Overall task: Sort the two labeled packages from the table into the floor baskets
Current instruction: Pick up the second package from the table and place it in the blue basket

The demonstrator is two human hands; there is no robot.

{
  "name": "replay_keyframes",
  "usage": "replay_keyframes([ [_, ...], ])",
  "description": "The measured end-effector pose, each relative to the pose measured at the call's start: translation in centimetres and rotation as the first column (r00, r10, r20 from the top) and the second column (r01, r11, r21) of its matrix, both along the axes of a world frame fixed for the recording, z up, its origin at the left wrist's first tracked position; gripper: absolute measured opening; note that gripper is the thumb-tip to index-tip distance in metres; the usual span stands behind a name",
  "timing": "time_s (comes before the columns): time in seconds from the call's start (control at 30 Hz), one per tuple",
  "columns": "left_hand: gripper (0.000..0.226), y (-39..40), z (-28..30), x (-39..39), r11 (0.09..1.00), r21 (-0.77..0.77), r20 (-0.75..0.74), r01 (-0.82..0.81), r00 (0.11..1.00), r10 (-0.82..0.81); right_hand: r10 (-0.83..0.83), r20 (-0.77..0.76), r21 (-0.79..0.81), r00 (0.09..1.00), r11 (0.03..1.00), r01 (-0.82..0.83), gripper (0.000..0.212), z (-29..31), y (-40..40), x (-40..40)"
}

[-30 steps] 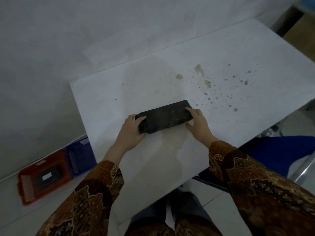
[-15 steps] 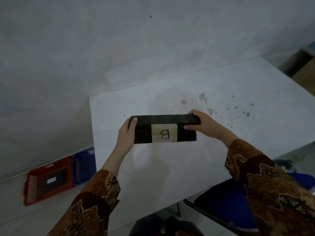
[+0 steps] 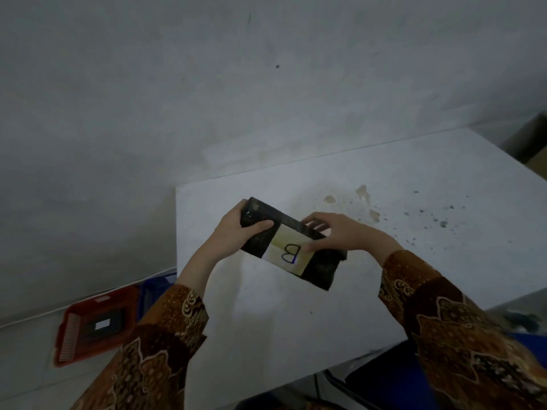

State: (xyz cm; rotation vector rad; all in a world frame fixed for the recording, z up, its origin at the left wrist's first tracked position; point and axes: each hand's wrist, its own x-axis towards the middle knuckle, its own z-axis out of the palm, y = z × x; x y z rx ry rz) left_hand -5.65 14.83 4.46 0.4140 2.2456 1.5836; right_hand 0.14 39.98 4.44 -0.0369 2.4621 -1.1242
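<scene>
1. Left hand (image 3: pixel 233 233) is raised in front of the body, fingers curled and clamped on something, thumb lying across the near face.
2. Right hand (image 3: pixel 340 232) reaches in from the right, fingers spread over the top, thumb pressing below.
3. Both forearms extend forward from patterned brown sleeves (image 3: pixel 165 335), wrists bare.

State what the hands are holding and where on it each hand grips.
Both hold the black package labeled B above the table: left hand wraps its left end, right hand grips the top edge toward the right end.
</scene>
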Motion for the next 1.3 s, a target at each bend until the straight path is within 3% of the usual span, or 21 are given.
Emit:
replay_keyframes([
  [0.1, 0.043, 1.0, 1.6, -0.4, 0.988, -0.144, -0.104, 0.054, 0.992, -0.070, 0.028, -0.013, -0.049, 1.000, 0.998, -0.028, 0.049, 0.5, -2.2, -0.8],
  [0.2, 0.072, 1.2, 1.8, -0.3, 0.978, -0.138, -0.209, -0.153, 0.970, 0.122, -0.093, -0.017, -0.160, 0.996, 0.983, 0.089, 0.047, 0.0, -2.5, -0.8],
  [0.27, 0.087, 1.0, 1.1, 0.4, 0.963, -0.057, -0.157, -0.263, 0.955, 0.252, -0.202, -0.002, -0.276, 0.979, 0.942, 0.193, 0.037, -0.5, -2.3, -0.5],
  [0.33, 0.091, 1.2, 0.0, 1.6, 0.965, -0.031, -0.002, -0.261, 0.965, 0.261, -0.302, 0.020, -0.396, 0.953, 0.873, 0.285, 0.030, -1.0, -2.4, -0.2],
  [0.43, 0.069, 2.2, -1.9, 3.5, 0.979, 0.031, 0.194, -0.200, 0.962, 0.190, -0.399, 0.056, -0.541, 0.915, 0.758, 0.363, 0.028, -1.6, -3.2, 0.0],
  [0.5, 0.044, 2.5, -2.6, 4.3, 0.964, 0.133, 0.257, -0.231, 0.947, 0.192, -0.387, 0.063, -0.539, 0.920, 0.763, 0.358, 0.033, -2.1, -3.9, 0.2],
  [0.6, 0.032, 1.9, -2.2, 4.3, 0.963, 0.145, 0.225, -0.227, 0.955, 0.192, -0.382, 0.032, -0.466, 0.924, 0.812, 0.352, 0.063, -2.3, -4.1, 0.4],
  [0.7, 0.030, 0.6, -1.0, 3.7, 0.989, 0.058, 0.130, -0.137, 0.983, 0.128, -0.452, -0.116, -0.443, 0.884, 0.820, 0.361, 0.092, -1.3, -3.1, 0.2],
  [0.8, 0.028, -0.8, 0.3, 3.2, 0.999, -0.027, 0.047, -0.021, 0.999, 0.022, -0.426, -0.234, -0.406, 0.874, 0.859, 0.310, 0.101, -0.3, -2.1, 0.1],
  [0.93, 0.029, -2.1, 1.8, 3.2, 0.986, -0.134, 0.054, 0.102, 0.994, -0.096, -0.279, -0.242, -0.363, 0.929, 0.914, 0.180, 0.070, -0.1, -2.4, 0.6],
  [1.07, 0.026, -3.4, 2.1, 4.2, 0.970, -0.169, 0.108, 0.176, 0.981, -0.160, -0.327, -0.270, -0.397, 0.906, 0.895, 0.205, 0.039, -1.4, -3.5, 2.1],
  [1.13, 0.027, -4.3, 1.9, 5.0, 0.981, -0.169, 0.115, 0.098, 0.990, -0.079, -0.363, -0.251, -0.448, 0.897, 0.865, 0.224, 0.030, -2.0, -4.1, 2.9],
  [1.3, 0.039, -7.5, -0.2, 8.3, 0.941, -0.039, 0.144, -0.336, 0.930, 0.338, -0.468, -0.183, -0.511, 0.864, 0.796, 0.323, 0.022, -4.0, -5.4, 4.7],
])
